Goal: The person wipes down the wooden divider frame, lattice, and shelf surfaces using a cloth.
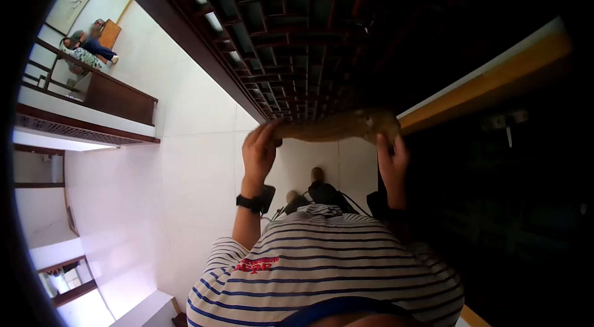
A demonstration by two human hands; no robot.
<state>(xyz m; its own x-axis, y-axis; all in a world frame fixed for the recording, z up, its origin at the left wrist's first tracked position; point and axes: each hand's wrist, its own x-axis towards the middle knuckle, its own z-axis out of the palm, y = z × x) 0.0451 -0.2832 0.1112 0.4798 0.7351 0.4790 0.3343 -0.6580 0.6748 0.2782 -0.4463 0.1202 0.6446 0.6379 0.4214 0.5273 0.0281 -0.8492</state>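
Note:
A long brown cloth [331, 127] is stretched between my hands at chest height or higher, its right part bunched and a little blurred. My left hand [260, 149] is closed around its left end. At the other end, my right hand [392, 155] pinches the cloth's lower edge, its fingers partly in shadow. Just beyond the cloth rises a dark wooden lattice screen [291, 36]; whether the cloth touches it I cannot tell.
Pale floor tiles [198, 166] stretch below and to the left. A yellowish wooden edge [489, 82] runs along the right, above a dark panel with a metal latch [508, 121]. People [86, 48] sit near a wooden table [110, 35] at far left, behind a low partition [117, 101].

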